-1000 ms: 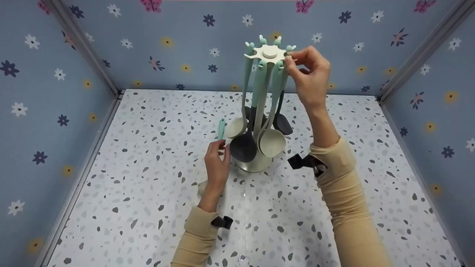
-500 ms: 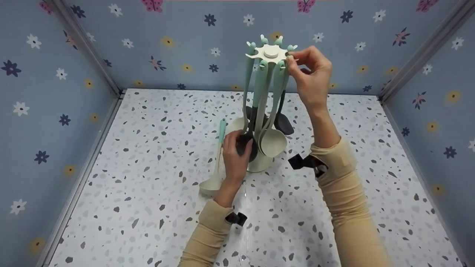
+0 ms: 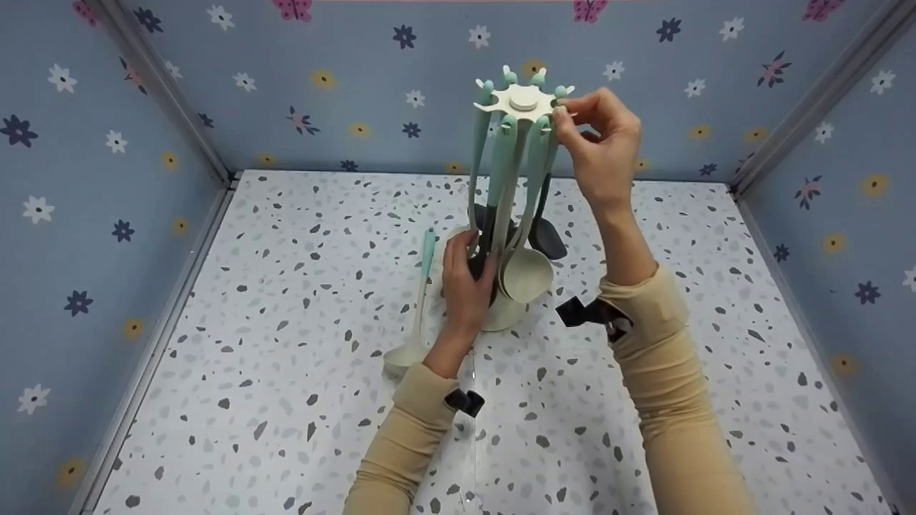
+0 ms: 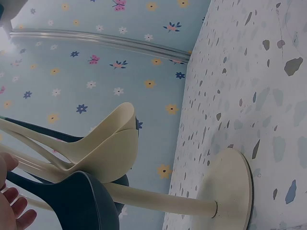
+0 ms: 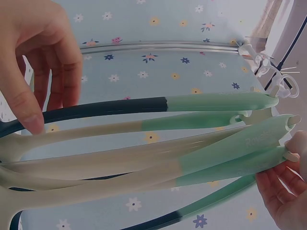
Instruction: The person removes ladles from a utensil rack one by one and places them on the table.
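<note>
A cream rotating utensil stand (image 3: 523, 100) stands upright, hung with several mint-handled kitchen utensils. My right hand (image 3: 605, 146) pinches the right edge of its top, at a hook with a mint handle end; the right wrist view shows the fingertips (image 5: 273, 184) there. My left hand (image 3: 469, 286) is around the neck of a dark ladle (image 4: 88, 201) hanging at the front left. The thumb touches the dark stem (image 5: 105, 108), while the other fingers stay apart from it. Cream ladles (image 3: 528, 276) hang to the right of this hand, and a dark turner (image 3: 549, 239) hangs behind.
A cream ladle (image 3: 408, 357) with a mint handle lies on the speckled table (image 3: 286, 400), left of the stand's round base (image 4: 230, 187). Blue flowered panels (image 3: 401, 143) close off the back and both sides.
My left hand has moved right from beside the lying ladle to the hanging dark ladle, then up to its neck. My right hand keeps its pinch at the stand's top.
</note>
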Action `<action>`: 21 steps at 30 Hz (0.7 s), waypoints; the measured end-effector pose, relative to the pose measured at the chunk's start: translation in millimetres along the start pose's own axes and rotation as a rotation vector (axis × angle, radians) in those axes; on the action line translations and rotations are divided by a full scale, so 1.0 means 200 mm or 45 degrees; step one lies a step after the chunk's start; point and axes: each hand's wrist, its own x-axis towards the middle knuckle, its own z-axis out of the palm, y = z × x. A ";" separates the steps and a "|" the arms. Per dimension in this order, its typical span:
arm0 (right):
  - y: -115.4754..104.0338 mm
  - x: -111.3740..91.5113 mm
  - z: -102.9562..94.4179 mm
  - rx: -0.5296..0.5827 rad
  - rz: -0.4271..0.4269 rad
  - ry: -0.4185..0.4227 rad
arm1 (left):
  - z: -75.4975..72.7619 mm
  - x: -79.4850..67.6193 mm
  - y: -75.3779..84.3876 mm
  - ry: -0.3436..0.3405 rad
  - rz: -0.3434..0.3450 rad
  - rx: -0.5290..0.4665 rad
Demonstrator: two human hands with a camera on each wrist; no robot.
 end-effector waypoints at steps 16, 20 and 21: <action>0.00 0.00 0.00 0.003 0.028 0.011 | 0.01 0.00 -0.03 0.051 0.086 -0.119; 0.00 0.00 0.00 -0.001 0.016 0.008 | 0.01 0.00 -0.03 0.091 0.142 -0.112; 0.00 0.00 0.00 -0.002 0.018 0.008 | 0.01 -0.01 -0.03 0.105 0.158 -0.112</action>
